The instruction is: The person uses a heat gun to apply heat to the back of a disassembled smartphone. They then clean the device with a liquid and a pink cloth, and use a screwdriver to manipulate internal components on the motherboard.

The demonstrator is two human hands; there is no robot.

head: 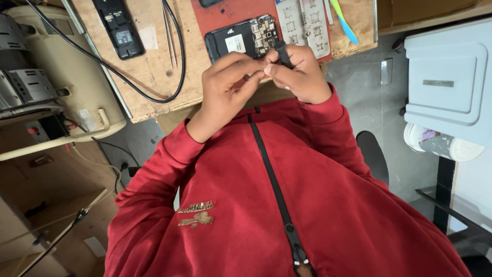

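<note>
My right hand [302, 74] grips a short black cylindrical tool [282, 53], upright over the table's front edge. My left hand [224, 88] meets it from the left, thumb and forefinger pinched at the tool's lower end; what they pinch is hidden. Just beyond both hands lies an opened black phone [241, 40] with its back cover off and a circuit board exposed at its right end. It rests on a red mat [225, 14] on the wooden table [154, 72]. Both arms are in red jacket sleeves.
A second black phone [119, 28], tweezers [169, 33] and a black cable [102, 64] lie on the table's left part. A metal stencil sheet [303, 20] and a blue-yellow pry tool [342, 20] lie right. Beige machine [66, 82] left, white cabinet [451, 77] and cup [442, 144] right.
</note>
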